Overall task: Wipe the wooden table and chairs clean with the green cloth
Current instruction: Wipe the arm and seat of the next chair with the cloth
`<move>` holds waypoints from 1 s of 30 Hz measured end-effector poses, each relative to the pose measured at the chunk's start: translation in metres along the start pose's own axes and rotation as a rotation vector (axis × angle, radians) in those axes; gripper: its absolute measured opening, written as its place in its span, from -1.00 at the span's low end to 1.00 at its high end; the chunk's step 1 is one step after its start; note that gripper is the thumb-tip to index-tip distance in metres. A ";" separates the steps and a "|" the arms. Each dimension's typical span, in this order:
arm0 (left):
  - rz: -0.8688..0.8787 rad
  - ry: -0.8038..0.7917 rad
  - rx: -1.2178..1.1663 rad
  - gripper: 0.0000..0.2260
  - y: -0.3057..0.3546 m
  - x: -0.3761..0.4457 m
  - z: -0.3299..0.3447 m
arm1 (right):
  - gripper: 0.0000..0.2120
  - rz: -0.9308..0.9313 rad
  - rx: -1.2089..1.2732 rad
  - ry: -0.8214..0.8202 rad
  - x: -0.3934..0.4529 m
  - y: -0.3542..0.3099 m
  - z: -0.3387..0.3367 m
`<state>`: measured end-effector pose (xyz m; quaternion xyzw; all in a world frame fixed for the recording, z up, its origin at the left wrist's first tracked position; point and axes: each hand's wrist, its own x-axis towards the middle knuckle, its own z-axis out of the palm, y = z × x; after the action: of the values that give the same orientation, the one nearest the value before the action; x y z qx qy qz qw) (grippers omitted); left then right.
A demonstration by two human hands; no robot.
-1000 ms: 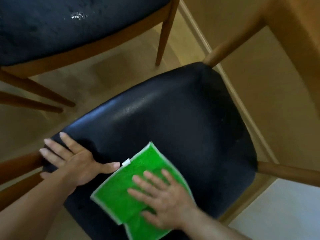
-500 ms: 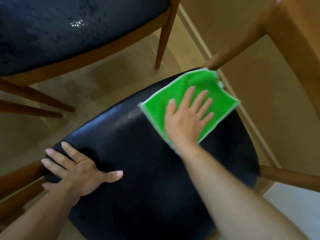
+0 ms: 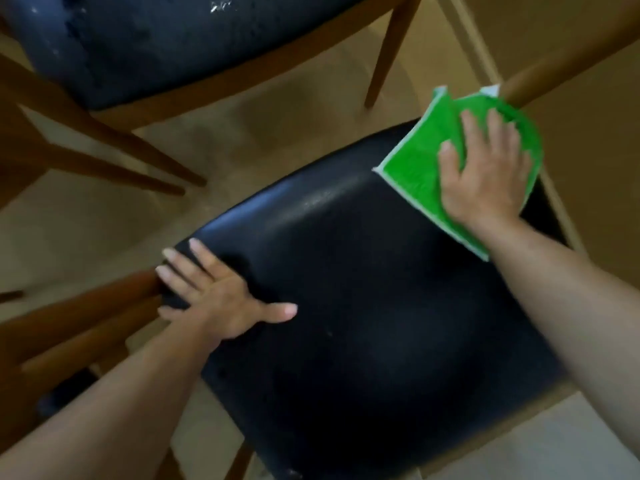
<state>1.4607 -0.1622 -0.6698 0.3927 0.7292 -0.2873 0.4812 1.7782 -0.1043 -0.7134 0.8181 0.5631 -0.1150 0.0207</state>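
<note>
At the far right corner of the black seat (image 3: 363,289), the right hand (image 3: 485,174) is flat on the green cloth (image 3: 415,168), fingers spread and pressing it down onto the padding. That's a released grip, nothing curled round the fabric. The cloth's far edge rides up against the wooden rail (image 3: 561,64) of the chair, and one corner is folded upward there. Over on the near left corner the left hand (image 3: 221,299) is planted palm-down on the seat, fingers straight, thumb out. It's released too, and I'd say it's bracing the chair.

From this one head view, the step looks like wiping the seat. To do it well, I'd keep the palm weight even so the whole cloth drags and doesn't bunch. I'd work that corner along the rail, then pull back across the seat in overlapping passes. The left hand will have to lift off so its patch gets wiped too.

A second chair (image 3: 156,46) stands beyond, its dark seat showing pale flecks near the top edge, so that one likely needs attention. No containers are in sight here.
</note>
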 end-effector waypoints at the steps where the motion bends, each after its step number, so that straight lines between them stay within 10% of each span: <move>1: 0.002 0.003 0.008 0.52 0.000 -0.001 0.000 | -0.38 0.043 0.009 0.017 0.001 -0.003 0.001; 6: 0.022 0.029 0.032 0.51 -0.010 0.009 0.006 | -0.40 0.143 0.026 0.028 -0.015 -0.065 0.013; 13: 0.007 0.158 0.118 0.57 -0.007 0.001 0.006 | -0.46 -0.453 -0.045 -0.020 -0.115 -0.125 0.038; 24: 0.385 0.337 0.325 -0.44 -0.018 -0.096 -0.010 | -0.40 -1.312 -0.177 -0.172 -0.348 -0.006 0.082; 30: 0.713 0.874 0.289 -0.68 -0.055 -0.163 0.003 | -0.60 -1.138 0.021 -0.110 -0.289 -0.104 0.074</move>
<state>1.4529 -0.2422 -0.5171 0.7576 0.6365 -0.0153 0.1441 1.5718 -0.3437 -0.7145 0.3789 0.9119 -0.1561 -0.0236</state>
